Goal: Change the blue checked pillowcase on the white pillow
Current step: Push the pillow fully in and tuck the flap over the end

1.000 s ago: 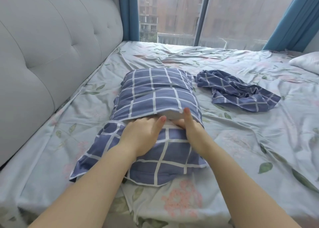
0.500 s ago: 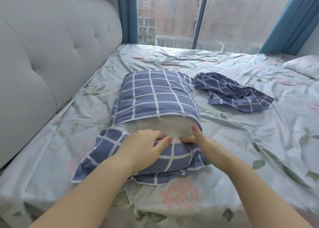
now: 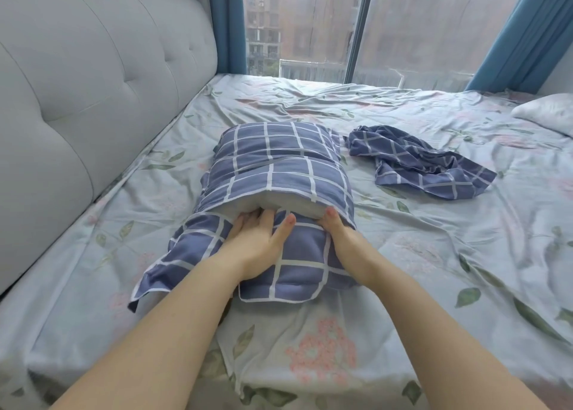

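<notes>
- Step, as I judge it: closing the fresh case (image 3: pixel 279 167) over the pillow (image 3: pixel 297 206). Only a white strip of pillow shows at the near opening, so the work looks almost done.
- The pillow lies lengthwise on the bed (image 3: pixel 403 285), towards its headboard (image 3: pixel 93 84) edge, with the open end facing the person.
- The left hand (image 3: pixel 257 242) lies flat on the case's near flap (image 3: pixel 297 270), fingers straight and pushed into the gap, thumb spread.
- The right hand (image 3: pixel 339 236) is at the opening's right corner. Its thumb shows but its fingers are hidden under the hem, so I cannot tell whether it grips cloth.
- The next move likely calls for pushing the flap deep over the pillow's end, then drawing the upper hem down across it and smoothing the corners.
- The case is thin, limp blue cloth with a white grid, creased and bunched loosely at the left corner. The pillow is soft, plump and round-edged.
- A second checked case (image 3: pixel 418 167) lies crumpled just right of the pillow, apart from it.
- The bed's sheet is pale, floral and wrinkled. The headboard is grey, padded and tufted.
</notes>
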